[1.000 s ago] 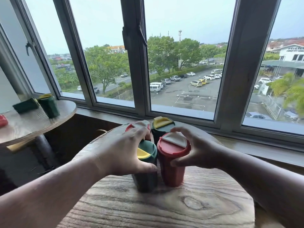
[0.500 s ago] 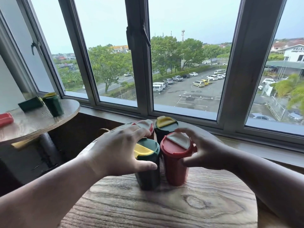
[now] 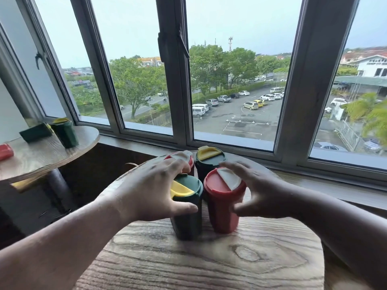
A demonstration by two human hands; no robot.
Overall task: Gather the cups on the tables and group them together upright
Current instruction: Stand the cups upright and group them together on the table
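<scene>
On the near round table (image 3: 209,264), four lidded cups stand upright in a tight cluster: front green cup (image 3: 186,208), front red cup (image 3: 223,199), w/ a 2nd red cup (image 3: 184,156) & 2nd green cup (image 3: 209,162) behind. Left hand (image 3: 150,189) has slackened since a sec ago, fingers spread w/ only the thumb on the green cup, while right hand (image 3: 261,193) has let go, fingers splayed beside the red cup, so this group looks set. Cluster sits back from the near edge w/ bare wood in front; three more cups wait on the left table (image 3: 41,155), one (image 3: 65,132) upright, well apart.
</scene>
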